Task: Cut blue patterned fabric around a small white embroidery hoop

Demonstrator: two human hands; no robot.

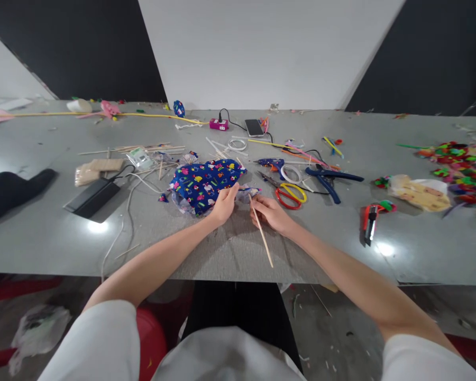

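A: Position of the blue printed fabric?

B: Mid-surface, toward the near edge. Left hand pinches its near rim.

A: Right hand?

B: Closed on a thin wooden stick, tip at the fabric.

A: Surroundings?

B: Red-and-yellow scissors just beyond; blue pliers farther toward the right edge.

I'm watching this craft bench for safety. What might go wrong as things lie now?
The thin stick in the right hand juts past the table edge toward the body and might poke or snap. Scissors lie close beside that hand. The left hand rests on the patterned fabric, which could slip.
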